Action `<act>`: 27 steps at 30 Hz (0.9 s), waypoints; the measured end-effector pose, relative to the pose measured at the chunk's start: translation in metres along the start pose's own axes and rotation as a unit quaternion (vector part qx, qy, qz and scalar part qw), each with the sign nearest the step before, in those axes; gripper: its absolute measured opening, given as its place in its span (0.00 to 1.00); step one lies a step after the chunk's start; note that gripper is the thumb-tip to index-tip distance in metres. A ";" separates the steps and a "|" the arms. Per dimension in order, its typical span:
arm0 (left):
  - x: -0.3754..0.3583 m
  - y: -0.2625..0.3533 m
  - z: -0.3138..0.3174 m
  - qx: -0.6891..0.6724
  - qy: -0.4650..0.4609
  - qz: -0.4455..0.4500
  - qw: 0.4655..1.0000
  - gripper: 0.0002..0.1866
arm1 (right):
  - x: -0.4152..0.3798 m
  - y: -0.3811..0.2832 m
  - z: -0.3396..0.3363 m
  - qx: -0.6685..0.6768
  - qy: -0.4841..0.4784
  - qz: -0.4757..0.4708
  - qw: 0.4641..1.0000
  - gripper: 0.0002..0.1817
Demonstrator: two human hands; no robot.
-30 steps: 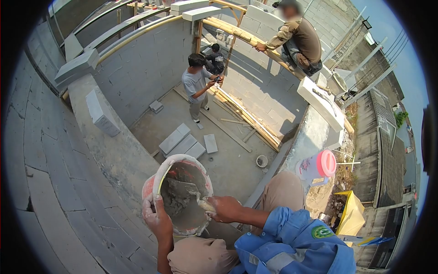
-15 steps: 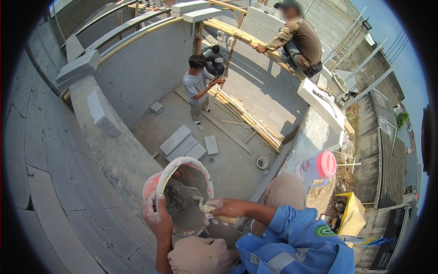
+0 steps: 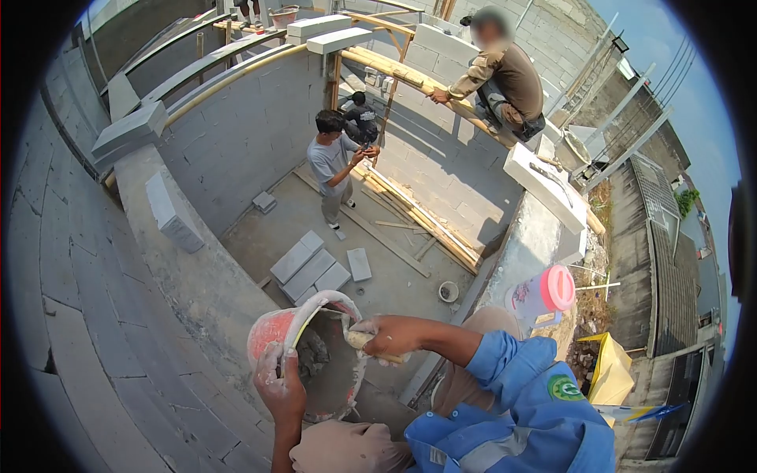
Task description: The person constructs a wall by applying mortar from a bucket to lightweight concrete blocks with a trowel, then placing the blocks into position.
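A red bucket (image 3: 264, 335) with a mortar-caked rim leans toward me above my knees, with wet grey mortar (image 3: 327, 366) inside. My left hand (image 3: 281, 386) grips its near left rim, fingers smeared with mortar. At the bucket's right rim, my right hand (image 3: 386, 339) is closed around the pale handle of a trowel (image 3: 360, 340). The trowel's metal end is mostly hidden at the rim. To the right, a pink-lidded jug (image 3: 544, 290) stands on the wall top near my knee.
Light blocks (image 3: 172, 211) rest on the left wall top (image 3: 213, 276). A person (image 3: 505, 79) crouches on the far wall at right; two people (image 3: 333, 162) are on the floor below, near long timbers (image 3: 418, 209). More blocks (image 3: 303, 264) lie there.
The trowel and my right hand have risen to the bucket's right rim from lower inside. The bucket has tilted slightly, and the view has shifted a little.
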State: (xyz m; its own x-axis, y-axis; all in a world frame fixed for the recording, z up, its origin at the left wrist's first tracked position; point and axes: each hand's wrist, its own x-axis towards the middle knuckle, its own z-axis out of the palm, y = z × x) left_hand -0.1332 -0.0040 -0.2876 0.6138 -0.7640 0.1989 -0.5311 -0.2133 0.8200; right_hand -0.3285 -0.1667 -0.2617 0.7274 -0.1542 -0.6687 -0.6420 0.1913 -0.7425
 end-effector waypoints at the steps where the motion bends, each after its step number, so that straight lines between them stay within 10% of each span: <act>1: 0.000 -0.001 0.000 0.001 -0.002 0.001 1.000 0.13 | 0.000 -0.006 0.001 0.002 0.001 0.000 1.000 0.25; 7: 0.004 0.001 -0.001 -0.039 -0.023 -0.068 0.997 0.11 | 0.004 -0.023 0.038 -0.272 0.133 -0.125 0.945 0.19; 9: 0.006 0.004 -0.002 -0.030 -0.017 -0.059 0.998 0.11 | 0.005 -0.029 0.059 -0.368 0.089 -0.059 0.924 0.35; 24: 0.010 0.013 0.002 0.037 -0.018 0.003 0.999 0.11 | 0.004 0.025 0.119 -0.506 0.118 -0.140 0.843 0.35; 27: 0.012 0.012 0.002 0.027 0.004 -0.007 1.000 0.10 | -0.015 0.017 0.097 -0.440 0.062 -0.073 0.893 0.38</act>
State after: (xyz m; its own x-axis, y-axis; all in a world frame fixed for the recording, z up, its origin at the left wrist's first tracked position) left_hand -0.1335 -0.0166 -0.2765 0.6267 -0.7552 0.1921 -0.5528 -0.2570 0.7927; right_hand -0.3270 -0.0666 -0.2600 0.8217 -0.2320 -0.5206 -0.5239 -0.6671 -0.5296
